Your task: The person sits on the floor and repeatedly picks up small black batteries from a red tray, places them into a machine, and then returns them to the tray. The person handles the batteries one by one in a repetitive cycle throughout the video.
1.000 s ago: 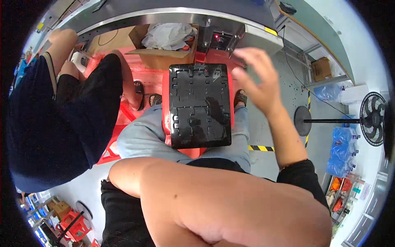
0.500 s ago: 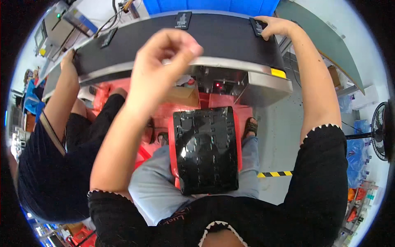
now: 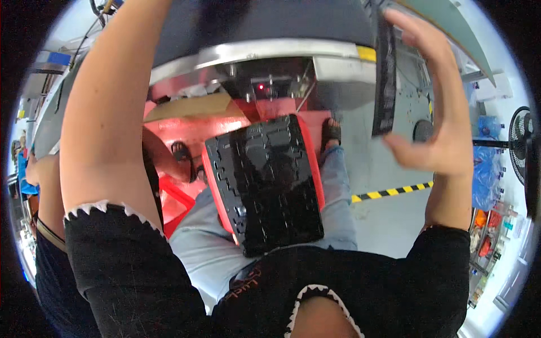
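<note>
Red stool (image 3: 308, 143) is supporting a black puzzle-patterned pad (image 3: 276, 186); right of stool, grey floor (image 3: 363, 163) is carrying yellow-black tape (image 3: 389, 194), round dark base (image 3: 422, 130)

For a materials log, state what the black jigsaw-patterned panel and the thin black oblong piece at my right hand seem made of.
Black jigsaw-patterned panel: probably glossy plastic or rubber; it shows bright reflections. Thin black oblong piece: perhaps matte plastic or card; little shine, but blurred.
</note>
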### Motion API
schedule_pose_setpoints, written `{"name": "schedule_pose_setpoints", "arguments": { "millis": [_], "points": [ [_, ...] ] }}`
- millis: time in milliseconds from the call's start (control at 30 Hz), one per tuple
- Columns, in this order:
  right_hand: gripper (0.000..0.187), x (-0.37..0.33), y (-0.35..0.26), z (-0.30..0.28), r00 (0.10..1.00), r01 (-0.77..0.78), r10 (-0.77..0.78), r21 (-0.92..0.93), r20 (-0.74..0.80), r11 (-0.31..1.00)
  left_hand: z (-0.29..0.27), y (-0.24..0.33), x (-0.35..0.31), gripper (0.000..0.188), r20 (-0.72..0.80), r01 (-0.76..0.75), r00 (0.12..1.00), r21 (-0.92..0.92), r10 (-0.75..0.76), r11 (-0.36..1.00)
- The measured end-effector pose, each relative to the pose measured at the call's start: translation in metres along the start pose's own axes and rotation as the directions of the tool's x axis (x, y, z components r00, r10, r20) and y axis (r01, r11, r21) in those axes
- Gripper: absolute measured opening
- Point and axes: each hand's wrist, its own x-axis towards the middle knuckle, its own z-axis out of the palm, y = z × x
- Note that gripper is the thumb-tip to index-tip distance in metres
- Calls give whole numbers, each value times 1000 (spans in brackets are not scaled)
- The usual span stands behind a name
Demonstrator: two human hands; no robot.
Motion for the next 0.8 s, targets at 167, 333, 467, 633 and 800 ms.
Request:
{"name": "schedule_pose_setpoints", "arguments": {
  "millis": [167, 333, 467, 633, 800],
  "points": [
    [91, -39, -35, 65, 977, -154, 94, 325, 193, 933, 34, 17, -20, 100, -448, -105, 860, 314, 245, 944],
    [90, -64, -40, 196, 974, -149, 88, 294, 209, 944, 49, 41, -128, 95, -522, -99, 799, 376, 299, 921],
    [92, -78, -28, 262, 874, -178, 125, 70, 469, 982, 93, 26, -196, 96, -517, -295, 748, 305, 417, 906],
    [83, -87, -22, 237, 901, -237, 167, 132, 400, 963, 170, 1, -243, 102, -363, -177, 905, 154, 222, 972],
    [63, -83, -38, 220, 876, -315, 225, 151, 427, 937, 259, -34, -246, 100, -224, -76, 969, 131, 104, 988]
  ]
}}
